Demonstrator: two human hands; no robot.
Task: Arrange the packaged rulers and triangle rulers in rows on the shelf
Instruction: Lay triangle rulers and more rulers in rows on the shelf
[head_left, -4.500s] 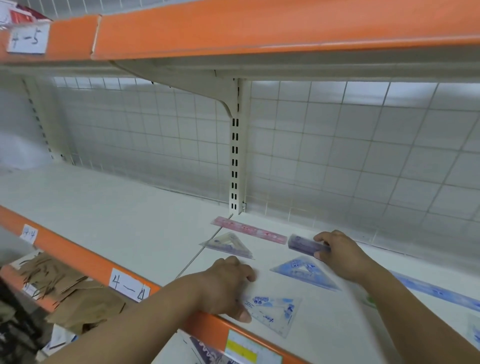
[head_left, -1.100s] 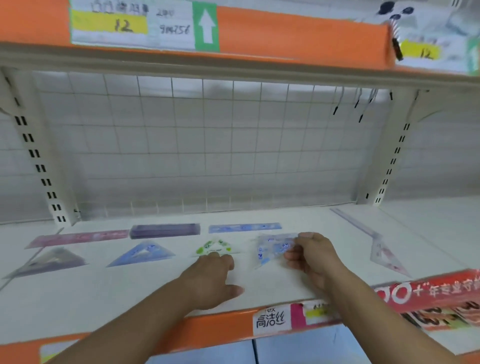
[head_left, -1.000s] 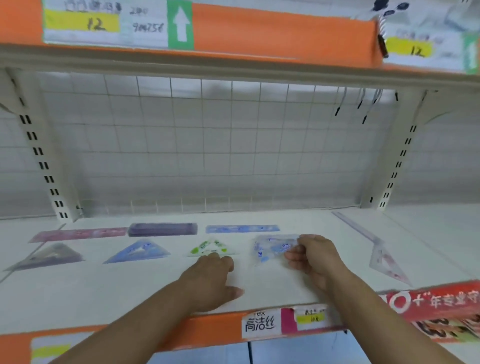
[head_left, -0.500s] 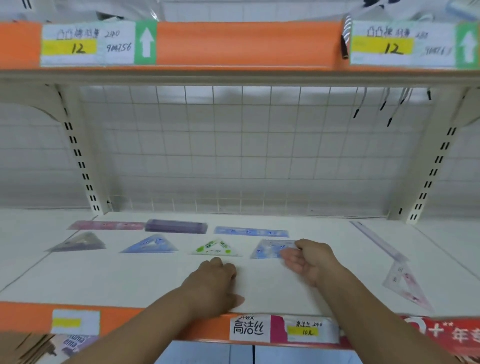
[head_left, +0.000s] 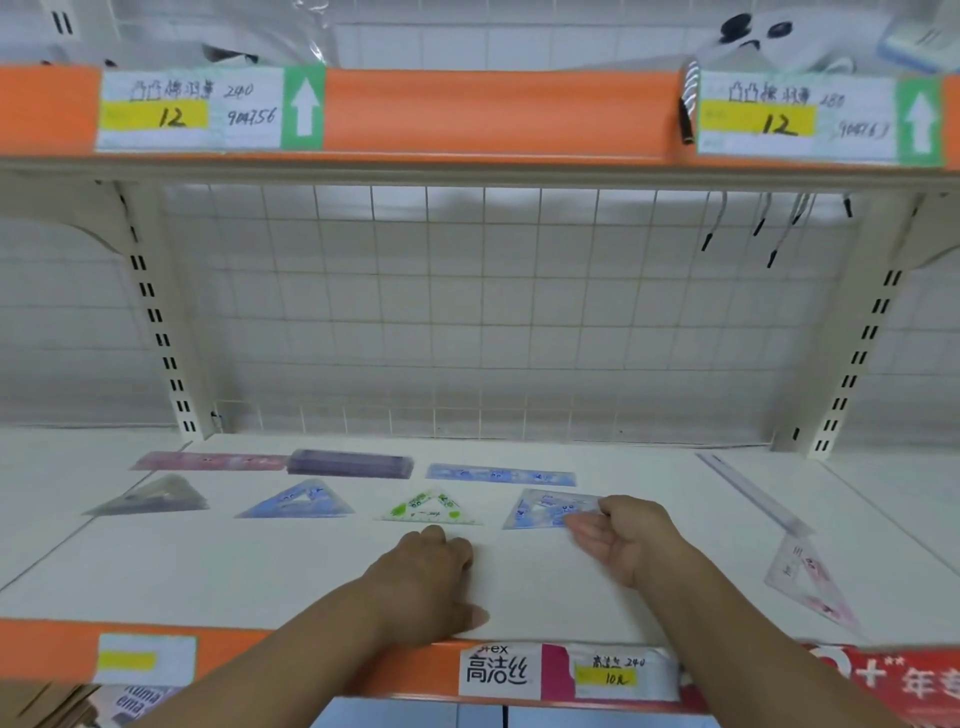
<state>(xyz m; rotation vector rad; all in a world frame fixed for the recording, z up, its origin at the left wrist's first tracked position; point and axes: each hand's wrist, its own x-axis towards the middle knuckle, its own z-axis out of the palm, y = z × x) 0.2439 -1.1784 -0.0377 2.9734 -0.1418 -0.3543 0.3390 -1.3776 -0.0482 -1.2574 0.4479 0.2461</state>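
Note:
Three packaged straight rulers lie along the back of the white shelf (head_left: 260, 571): a pink ruler (head_left: 208, 461), a purple ruler pack (head_left: 350, 463) and a blue ruler (head_left: 498, 474). In front of them lie a grey triangle ruler (head_left: 150, 496), a blue triangle ruler (head_left: 296, 501) and a green triangle ruler (head_left: 428, 509). A blue-and-white triangle ruler (head_left: 543, 512) lies flat to the right of the green one, and my right hand (head_left: 623, 538) pinches its right corner. My left hand (head_left: 431, 582) rests on the shelf by the front edge, holding nothing.
At the right of the shelf a long clear ruler (head_left: 748, 491) and a pink triangle ruler (head_left: 808, 582) lie askew. A wire grid (head_left: 467, 312) backs the shelf. The orange upper shelf edge (head_left: 493, 111) with price labels hangs overhead.
My right hand has lowered the blue-and-white triangle ruler from tilted to flat beside the green one. My left hand has stayed put; the view has shifted to the right.

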